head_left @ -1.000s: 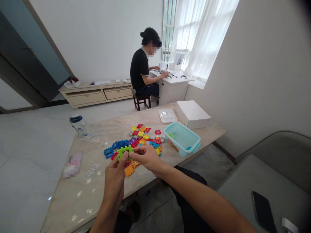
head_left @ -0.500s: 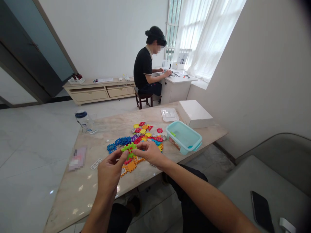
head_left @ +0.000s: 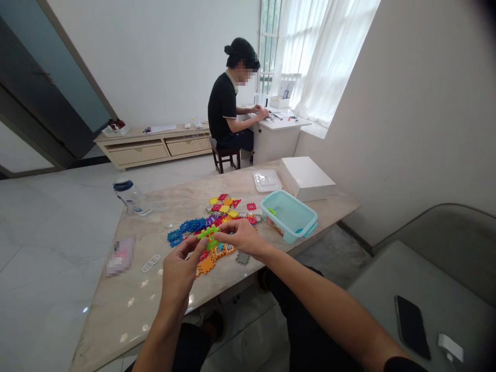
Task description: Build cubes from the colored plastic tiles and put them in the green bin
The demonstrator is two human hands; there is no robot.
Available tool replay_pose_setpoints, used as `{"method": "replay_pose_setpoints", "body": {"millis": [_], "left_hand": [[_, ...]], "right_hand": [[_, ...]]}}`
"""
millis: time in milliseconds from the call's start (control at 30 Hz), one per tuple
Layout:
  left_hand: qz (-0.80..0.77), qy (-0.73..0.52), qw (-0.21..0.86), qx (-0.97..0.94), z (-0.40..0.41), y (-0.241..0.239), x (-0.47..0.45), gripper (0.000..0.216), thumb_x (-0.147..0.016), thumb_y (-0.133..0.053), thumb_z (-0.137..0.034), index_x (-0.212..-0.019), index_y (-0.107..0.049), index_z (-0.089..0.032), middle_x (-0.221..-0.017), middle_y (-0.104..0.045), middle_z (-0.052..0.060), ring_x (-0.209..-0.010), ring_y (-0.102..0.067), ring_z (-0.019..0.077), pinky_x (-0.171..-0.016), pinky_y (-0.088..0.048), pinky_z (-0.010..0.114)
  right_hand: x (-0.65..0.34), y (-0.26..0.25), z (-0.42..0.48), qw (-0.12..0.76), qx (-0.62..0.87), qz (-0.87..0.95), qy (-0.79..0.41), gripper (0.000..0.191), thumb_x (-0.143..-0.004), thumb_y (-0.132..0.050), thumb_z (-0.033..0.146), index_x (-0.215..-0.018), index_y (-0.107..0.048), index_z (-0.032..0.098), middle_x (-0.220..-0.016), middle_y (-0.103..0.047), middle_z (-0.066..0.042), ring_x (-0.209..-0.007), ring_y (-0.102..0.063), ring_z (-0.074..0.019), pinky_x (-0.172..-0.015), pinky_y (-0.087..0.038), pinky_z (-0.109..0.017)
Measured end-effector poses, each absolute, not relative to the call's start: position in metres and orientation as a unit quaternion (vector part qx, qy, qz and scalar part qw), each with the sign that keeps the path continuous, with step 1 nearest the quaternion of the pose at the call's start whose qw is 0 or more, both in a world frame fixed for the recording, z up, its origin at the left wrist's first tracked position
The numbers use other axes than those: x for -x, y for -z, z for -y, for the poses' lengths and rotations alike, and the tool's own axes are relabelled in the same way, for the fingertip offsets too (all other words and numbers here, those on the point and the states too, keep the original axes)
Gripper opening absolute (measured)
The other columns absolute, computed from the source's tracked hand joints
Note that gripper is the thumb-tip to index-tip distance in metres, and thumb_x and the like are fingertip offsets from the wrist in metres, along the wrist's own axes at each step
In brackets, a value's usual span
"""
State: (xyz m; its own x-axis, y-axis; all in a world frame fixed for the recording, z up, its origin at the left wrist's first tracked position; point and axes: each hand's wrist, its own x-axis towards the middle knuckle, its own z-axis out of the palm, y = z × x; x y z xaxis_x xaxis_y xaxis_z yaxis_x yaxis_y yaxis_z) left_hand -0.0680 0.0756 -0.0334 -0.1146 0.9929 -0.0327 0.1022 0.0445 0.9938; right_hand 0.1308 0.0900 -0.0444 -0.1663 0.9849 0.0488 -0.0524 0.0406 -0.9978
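Observation:
Between my two hands is a lime-green toothed building piece, held up over the table. My left hand pinches its left side between thumb and fingers. On its other side, my right hand grips it with thumb and forefinger. Fingers cover part of the piece, so I cannot tell whether it is one piece or several joined. Below and behind it lies a pile of toothed pieces in red, yellow, purple and orange, with blue pieces at its left. An orange piece and a grey piece lie nearest me.
A teal bin holds a few pieces, with a clear lid and white box behind. At left are a water bottle, a pink packet and a white window-shaped piece. A person sits at another table.
The green piece has tilted and shifted slightly right in the view, still between both hands. The grey piece by my right hand shows more fully. The whole view has shifted slightly.

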Motion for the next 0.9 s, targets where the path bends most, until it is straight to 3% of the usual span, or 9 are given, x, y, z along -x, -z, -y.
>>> {"method": "replay_pose_setpoints", "body": {"millis": [100, 233, 367, 600, 900], "left_hand": [[-0.550, -0.494, 0.456, -0.495, -0.076, 0.030, 0.058, 0.064, -0.067, -0.094, -0.061, -0.111, -0.079, -0.017, -0.106, -0.080, 0.010, -0.098, -0.071, 0.0238, -0.079, -0.056, 0.030], [-0.544, -0.489, 0.459, -0.504, -0.075, 0.028, 0.049, 0.060, -0.072, -0.091, -0.059, -0.115, -0.078, -0.019, -0.113, -0.079, 0.009, -0.104, -0.070, 0.0241, -0.077, -0.054, 0.029], [-0.546, -0.463, 0.465, -0.521, -0.072, 0.028, 0.038, 0.053, -0.076, -0.089, -0.056, -0.115, -0.080, -0.021, -0.113, -0.079, 0.007, -0.104, -0.069, 0.0238, -0.078, -0.053, 0.030], [-0.547, -0.414, 0.467, -0.558, -0.067, 0.023, -0.012, 0.051, -0.077, -0.090, -0.058, -0.114, -0.080, -0.023, -0.114, -0.081, 0.006, -0.108, -0.072, 0.0263, -0.079, -0.057, 0.030], [-0.535, -0.371, 0.470, -0.596, -0.073, 0.015, -0.065, 0.044, -0.081, -0.087, -0.059, -0.109, -0.081, -0.025, -0.116, -0.081, 0.007, -0.108, -0.073, 0.0267, -0.077, -0.059, 0.029]], "right_hand": [[-0.177, 0.040, -0.093, 0.478, 0.469, 0.541, -0.509, 0.044, -0.076, -0.092, 0.058, -0.093, -0.086, 0.018, -0.083, -0.078, -0.004, -0.083, -0.069, -0.0199, -0.075, -0.052, -0.031], [-0.277, 0.037, -0.098, 0.457, 0.629, 0.505, -0.375, 0.033, -0.085, -0.086, 0.049, -0.097, -0.085, 0.018, -0.097, -0.083, -0.008, -0.088, -0.072, -0.0192, -0.078, -0.055, -0.030], [-0.354, 0.046, -0.108, 0.388, 0.737, 0.447, -0.325, 0.027, -0.084, -0.088, 0.041, -0.084, -0.081, 0.015, -0.083, -0.079, -0.008, -0.079, -0.070, -0.0199, -0.070, -0.053, -0.030], [-0.387, 0.093, -0.146, 0.321, 0.771, 0.429, -0.345, 0.020, -0.086, -0.087, 0.031, -0.082, -0.081, 0.012, -0.074, -0.073, -0.005, -0.072, -0.062, -0.0150, -0.066, -0.047, -0.026], [-0.385, 0.135, -0.191, 0.235, 0.748, 0.478, -0.396, 0.025, -0.087, -0.088, 0.033, -0.075, -0.075, 0.016, -0.067, -0.065, -0.001, -0.068, -0.056, -0.0141, -0.062, -0.045, -0.026]]}}
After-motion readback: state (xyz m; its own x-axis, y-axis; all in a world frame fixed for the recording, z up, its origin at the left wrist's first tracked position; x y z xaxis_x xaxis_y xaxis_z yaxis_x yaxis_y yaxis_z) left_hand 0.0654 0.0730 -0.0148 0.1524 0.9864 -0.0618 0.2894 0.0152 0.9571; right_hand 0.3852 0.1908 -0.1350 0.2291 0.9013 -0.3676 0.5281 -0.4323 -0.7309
